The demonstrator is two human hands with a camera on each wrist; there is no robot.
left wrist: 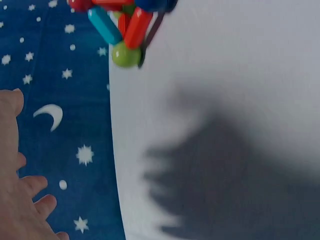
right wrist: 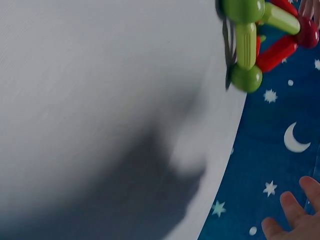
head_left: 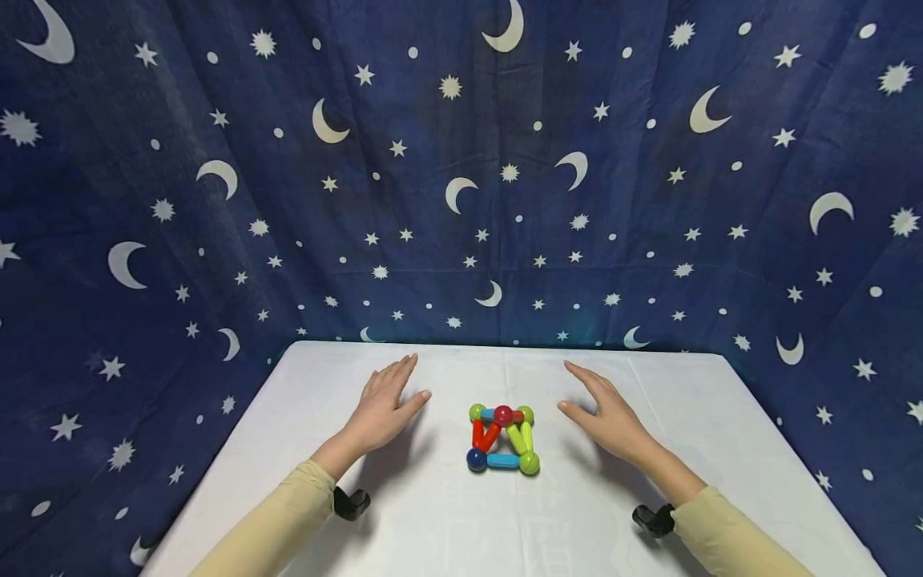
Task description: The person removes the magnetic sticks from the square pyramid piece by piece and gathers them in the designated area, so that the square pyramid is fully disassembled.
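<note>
A small pyramid of coloured rods and balls stands on the white table between my two hands. Its top is a dark red ball; a dark blue ball and several green balls sit at the base corners. Red, blue and green rods join them. To its left, my left hand hovers above the table, fingers extended and thumb apart, holding nothing. On the other side my right hand is held the same way, palm facing the pyramid. Both wrist views show the pyramid near their upper edges, apart from the fingers.
The white table carries soft shadows from both arms. A dark blue curtain with moons and stars hangs behind and along the sides. Each wrist wears a black device, such as the left wrist camera.
</note>
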